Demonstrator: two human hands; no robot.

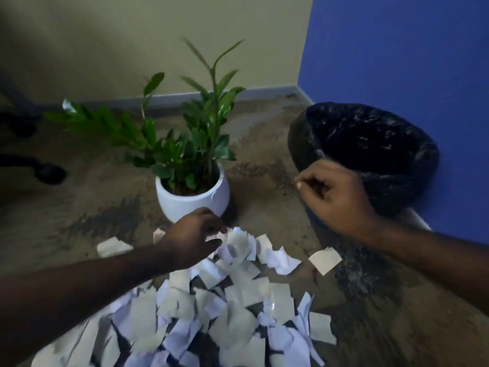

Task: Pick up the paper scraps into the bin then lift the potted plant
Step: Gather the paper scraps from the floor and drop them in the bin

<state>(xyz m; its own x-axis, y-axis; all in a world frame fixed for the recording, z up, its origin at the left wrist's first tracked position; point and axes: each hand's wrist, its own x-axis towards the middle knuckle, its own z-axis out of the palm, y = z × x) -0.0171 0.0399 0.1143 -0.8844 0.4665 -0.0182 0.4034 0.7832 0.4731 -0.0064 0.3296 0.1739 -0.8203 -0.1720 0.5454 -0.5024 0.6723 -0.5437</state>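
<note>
The paper scraps [211,308] lie heaped on the near floor, their far edge just short of the white potted plant [191,192]. The left hand [193,241] reaches into that far edge, fingers curling onto scraps. The right hand [336,197] hovers at the near rim of the black-lined bin [370,144] on the right, fingers loosely curled; whether it holds paper, I cannot tell. Gathering is barely begun; next comes a firm handful carried right to the bin

Beige wall [132,35], blue wall [410,62], stained floor [92,207]
</note>
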